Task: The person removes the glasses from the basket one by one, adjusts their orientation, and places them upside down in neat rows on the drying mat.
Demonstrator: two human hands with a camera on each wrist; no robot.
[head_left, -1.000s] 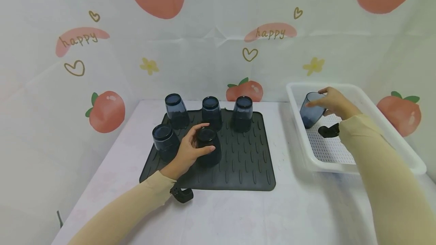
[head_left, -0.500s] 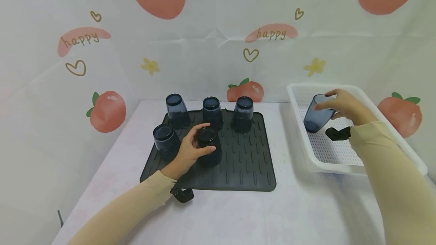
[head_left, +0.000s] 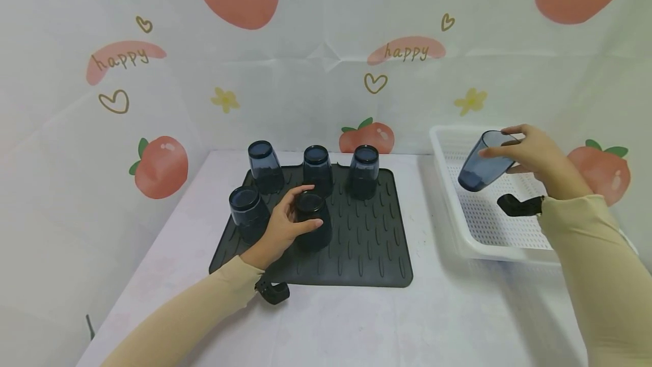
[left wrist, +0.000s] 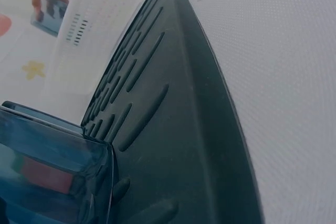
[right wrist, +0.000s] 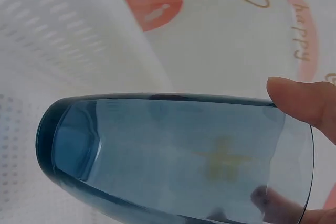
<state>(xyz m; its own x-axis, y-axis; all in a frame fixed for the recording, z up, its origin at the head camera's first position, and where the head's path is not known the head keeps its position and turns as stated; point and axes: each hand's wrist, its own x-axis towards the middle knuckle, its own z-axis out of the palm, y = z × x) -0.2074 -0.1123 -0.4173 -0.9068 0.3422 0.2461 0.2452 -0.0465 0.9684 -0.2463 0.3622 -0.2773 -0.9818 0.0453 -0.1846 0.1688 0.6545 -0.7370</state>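
In the head view my left hand (head_left: 279, 224) curves its thumb and fingers round an upside-down blue drinking glass (head_left: 314, 235) on the dark ribbed drying mat (head_left: 374, 245). At right, my right hand (head_left: 542, 157) grips another blue glass (head_left: 481, 170) near its rim, thumb on one side and fingertips on the other. That glass is tilted, base down to the left, above the white perforated basket (head_left: 455, 217). The right wrist view shows the held glass (right wrist: 163, 150) as clear and without contents. My left fingers are out of sight in the left wrist view.
Three more upside-down glasses stand along the mat's back edge: left (head_left: 265, 170), middle (head_left: 317, 170) and right (head_left: 363, 173). A further glass (head_left: 248, 217) stands at the mat's left, close to my left hand. A patterned cloth (head_left: 305, 89) hangs behind the table.
My right hand has moved right and lifted the glass up from the basket, tilting it further. My left hand and the glasses on the mat have stayed put.
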